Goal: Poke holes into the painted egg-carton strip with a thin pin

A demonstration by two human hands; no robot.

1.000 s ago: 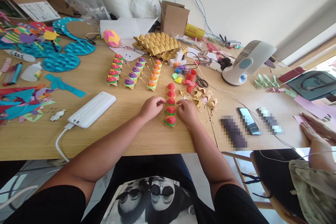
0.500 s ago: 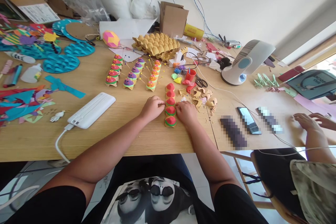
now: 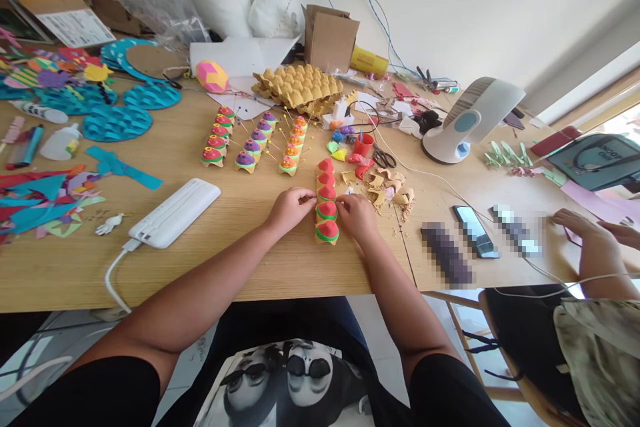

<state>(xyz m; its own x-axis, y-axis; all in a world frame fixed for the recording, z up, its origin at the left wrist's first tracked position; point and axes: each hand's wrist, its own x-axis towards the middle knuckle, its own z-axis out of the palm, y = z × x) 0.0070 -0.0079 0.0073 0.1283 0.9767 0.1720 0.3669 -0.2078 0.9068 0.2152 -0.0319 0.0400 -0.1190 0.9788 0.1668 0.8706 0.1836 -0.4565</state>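
A strip of egg-carton cups topped with red and green domes [image 3: 326, 200] lies on the wooden table [image 3: 250, 260] in front of me. My left hand [image 3: 290, 208] rests against the strip's left side with fingers curled and pinched at a middle cup. On the strip's right side my right hand [image 3: 356, 215] mirrors it, fingertips pinched at the same cup. What the fingertips hold is too small to make out. Three finished rows of decorated cups with pins [image 3: 253, 138] stand further back.
A white power strip [image 3: 175, 211] with cable lies left. Scissors [image 3: 384, 157], a red cup [image 3: 364, 143], carton scraps [image 3: 387, 188], an egg tray [image 3: 299, 85] and a desk fan [image 3: 470, 120] sit behind. Phones [image 3: 475, 230] lie right, beside another person's hands [image 3: 583, 230]. Blue paper discs [image 3: 116, 120] lie far left.
My hands stay at the strip's middle cup with small finger shifts. The other person's hands at the right have slid leftward along the table.
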